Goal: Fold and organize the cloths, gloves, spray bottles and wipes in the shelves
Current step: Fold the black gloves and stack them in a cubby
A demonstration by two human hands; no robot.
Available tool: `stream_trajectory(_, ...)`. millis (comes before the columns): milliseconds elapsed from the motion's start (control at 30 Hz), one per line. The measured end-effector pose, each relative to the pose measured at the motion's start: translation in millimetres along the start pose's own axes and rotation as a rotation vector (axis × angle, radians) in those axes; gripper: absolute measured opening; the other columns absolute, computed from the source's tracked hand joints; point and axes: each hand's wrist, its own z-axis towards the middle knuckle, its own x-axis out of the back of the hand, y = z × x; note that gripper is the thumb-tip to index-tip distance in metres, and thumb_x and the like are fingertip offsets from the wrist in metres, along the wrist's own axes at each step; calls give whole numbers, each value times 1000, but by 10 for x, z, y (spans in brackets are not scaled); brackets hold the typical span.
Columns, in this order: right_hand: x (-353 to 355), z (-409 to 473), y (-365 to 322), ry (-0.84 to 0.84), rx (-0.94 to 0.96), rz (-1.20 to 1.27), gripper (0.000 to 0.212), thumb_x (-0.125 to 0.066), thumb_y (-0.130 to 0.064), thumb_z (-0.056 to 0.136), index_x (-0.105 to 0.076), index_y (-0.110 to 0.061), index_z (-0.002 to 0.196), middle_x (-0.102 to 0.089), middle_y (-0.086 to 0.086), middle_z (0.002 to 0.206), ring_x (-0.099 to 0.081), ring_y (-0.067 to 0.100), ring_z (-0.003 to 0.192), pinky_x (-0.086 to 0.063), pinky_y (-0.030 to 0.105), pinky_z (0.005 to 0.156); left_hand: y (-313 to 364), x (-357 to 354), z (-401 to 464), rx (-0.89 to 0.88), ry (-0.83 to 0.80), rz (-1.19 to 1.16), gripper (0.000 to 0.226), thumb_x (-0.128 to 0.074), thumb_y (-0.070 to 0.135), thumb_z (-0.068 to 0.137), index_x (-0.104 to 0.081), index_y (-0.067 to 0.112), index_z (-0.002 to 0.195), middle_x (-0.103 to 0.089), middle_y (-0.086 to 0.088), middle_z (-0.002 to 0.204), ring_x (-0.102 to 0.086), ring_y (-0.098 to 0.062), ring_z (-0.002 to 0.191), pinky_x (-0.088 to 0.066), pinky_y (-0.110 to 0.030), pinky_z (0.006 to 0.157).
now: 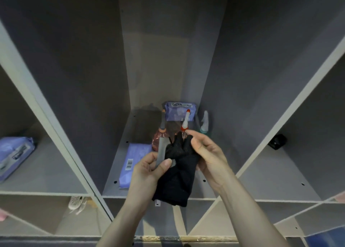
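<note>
Glove [177, 174] black, pinched by left hand [149, 170] thumb; right hand [207, 155] fingers curled on fingertips.

The black gloves [177, 170] hide the red-capped spray bottle's [184, 123] body; the wipes pack's [180, 111] label is blurred.

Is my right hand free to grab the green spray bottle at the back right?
Probably not yet: the right hand is pinching the black glove that the left hand also holds. The green spray bottle itself stands unblocked just beyond it.
</note>
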Motion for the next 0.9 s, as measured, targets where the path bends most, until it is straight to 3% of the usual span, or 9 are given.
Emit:
stream_trajectory(167, 74, 239, 9, 34, 59, -56, 32, -66, 6, 80, -69, -15, 104, -61, 2, 77, -57, 11, 69, -44, 17, 56, -33, 92, 153, 2, 58, 33, 9, -59, 1, 89, -64, 1, 96, -71, -25, 98, -64, -47, 99, -48, -55, 91)
stream_trajectory(267, 173, 423, 110, 145, 102, -35, 26, -62, 9, 83, -68, -12, 97, -62, 0, 73, -52, 8, 60, -41, 18, 53, -44, 222, 248, -34, 161, 90, 4, -62, 6, 89, -64, 4, 93, -72, -22, 89, -69, -39, 87, -51, -54, 84)
stream_trajectory(433, 272, 604, 843, 2, -72, -546, 20, -62, 2, 87, -66, -17, 91, -64, -3, 81, -62, 10, 74, -47, 20, 61, -47, 429, 345, -84, 346, 142, 18, -64, 11, 89, -60, 10, 107, -74, -13, 85, -71, -33, 83, -56, -42, 76)
stream_trajectory(500, 330, 673, 1248, -121, -125, -831, 25, -62, -4, 86, -63, -17, 108, -63, -1, 102, -60, 18, 101, -47, 23, 84, -64, 489, 371, -67, 375, 150, 31, -65, 10, 88, -57, 22, 117, -74, -13, 92, -71, -31, 89, -56, -43, 81)
stream_trajectory(567, 385, 800, 1525, -274, -132, -1083, 52, -61, -12, 87, -47, -18, 136, -46, 1, 139, -39, 20, 132, -32, 26, 106, -93, 545, 386, -47, 363, 171, 49, -67, 12, 87, -52, 41, 124, -72, -12, 104, -70, -28, 97, -53, -47, 90)
stream_trajectory(633, 433, 915, 1699, -364, -141, -1221, 68, -58, -17, 89, -29, -25, 149, -26, -1, 154, -20, 20, 143, -23, 29, 114, -101, 562, 377, -12, 308, 205, 64, -66, 10, 88, -45, 52, 131, -71, -9, 106, -68, -23, 101, -51, -44, 95)
stream_trajectory(733, 501, 977, 1841, -334, -28, -1644, 57, -54, -20, 90, -35, -23, 145, -40, 2, 144, -34, 24, 132, -35, 33, 103, -93, 549, 362, 6, 294, 235, 51, -61, 2, 90, -62, 43, 120, -72, 7, 103, -68, -15, 99, -54, -31, 89)
stream_trajectory(800, 559, 942, 1857, -275, 35, -1801, 40, -52, -18, 91, -49, -18, 131, -51, 3, 131, -43, 24, 122, -38, 34, 96, -42, 506, 340, 18, 316, 241, 38, -56, -2, 92, -75, 30, 99, -76, 1, 96, -72, -18, 92, -57, -23, 74)
stream_trajectory(900, 716, 925, 1805, -90, -24, -1500, 20, -56, -22, 89, -64, -16, 107, -64, 7, 107, -58, 27, 103, -46, 36, 87, -20, 451, 326, 29, 340, 220, 33, -55, -2, 92, -78, 21, 85, -76, -7, 89, -73, -16, 80, -56, -19, 64)
